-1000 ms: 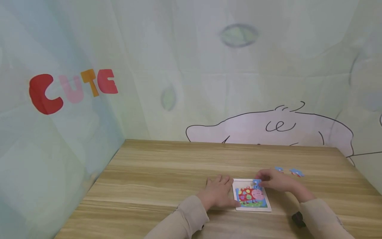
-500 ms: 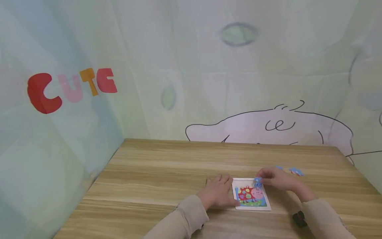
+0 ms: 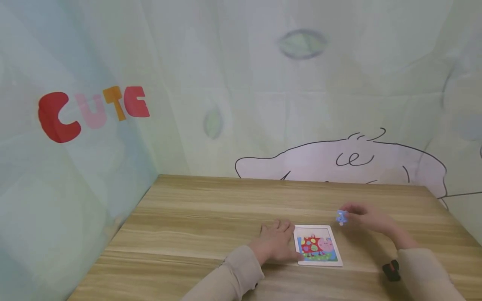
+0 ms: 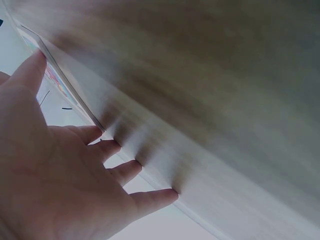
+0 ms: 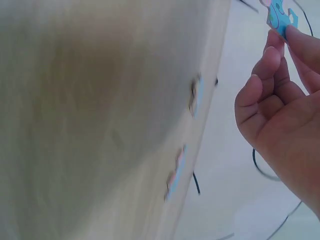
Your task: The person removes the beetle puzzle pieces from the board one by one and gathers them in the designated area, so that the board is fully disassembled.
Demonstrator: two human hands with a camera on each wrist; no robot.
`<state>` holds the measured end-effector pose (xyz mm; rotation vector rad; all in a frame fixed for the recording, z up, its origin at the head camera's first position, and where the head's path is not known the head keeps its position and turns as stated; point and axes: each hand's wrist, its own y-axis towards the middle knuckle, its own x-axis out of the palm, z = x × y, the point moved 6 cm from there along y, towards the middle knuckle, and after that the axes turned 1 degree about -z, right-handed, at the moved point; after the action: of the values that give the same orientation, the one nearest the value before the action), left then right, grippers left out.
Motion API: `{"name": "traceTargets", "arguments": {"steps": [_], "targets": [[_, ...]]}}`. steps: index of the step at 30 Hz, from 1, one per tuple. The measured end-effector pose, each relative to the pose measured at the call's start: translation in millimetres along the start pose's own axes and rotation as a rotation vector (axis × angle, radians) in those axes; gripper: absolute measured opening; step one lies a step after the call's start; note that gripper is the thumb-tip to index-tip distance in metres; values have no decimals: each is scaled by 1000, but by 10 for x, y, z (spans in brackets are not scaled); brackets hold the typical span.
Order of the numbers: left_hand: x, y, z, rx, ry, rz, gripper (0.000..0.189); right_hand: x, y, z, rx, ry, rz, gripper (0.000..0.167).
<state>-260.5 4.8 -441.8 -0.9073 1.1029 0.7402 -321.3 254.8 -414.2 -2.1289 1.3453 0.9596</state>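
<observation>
A white-framed puzzle board (image 3: 318, 264) lies on the wooden table, with a red spotted body and a pink face pictured in its lower part and a pale strip above. Along its left side rests my left hand (image 3: 276, 242), fingers spread and fingertips down on the table. The left thumb (image 4: 35, 65) touches the frame near its lower left corner. My right hand (image 3: 367, 217) pinches a blue puzzle piece (image 5: 280, 19) between thumb and fingertips. That piece is held up off the table, beyond the board's upper right corner.
Two more puzzle pieces, one nearer (image 5: 175, 172) and one farther (image 5: 196, 95), lie on the table in the right wrist view; the right hand hides them in the head view. A black object (image 3: 391, 270) sits by the right sleeve. Printed cloth walls enclose the table (image 3: 211, 200).
My right hand has lifted the blue puzzle piece off the board's upper right corner and carried it right and away from me. My left hand has stayed in place.
</observation>
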Motion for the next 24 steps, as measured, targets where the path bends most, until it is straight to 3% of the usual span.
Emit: {"name": "traceTargets", "arguments": {"steps": [12, 19, 24], "targets": [[1, -3, -1, 1, 8, 5, 90, -374, -153, 262, 82, -32, 50, 39], [8, -3, 1, 1, -1, -3, 90, -533, -238, 444, 184, -56, 83, 51], [10, 0, 3, 4, 4, -2, 90, -653, -311, 540, 185, -95, 100, 52]]}}
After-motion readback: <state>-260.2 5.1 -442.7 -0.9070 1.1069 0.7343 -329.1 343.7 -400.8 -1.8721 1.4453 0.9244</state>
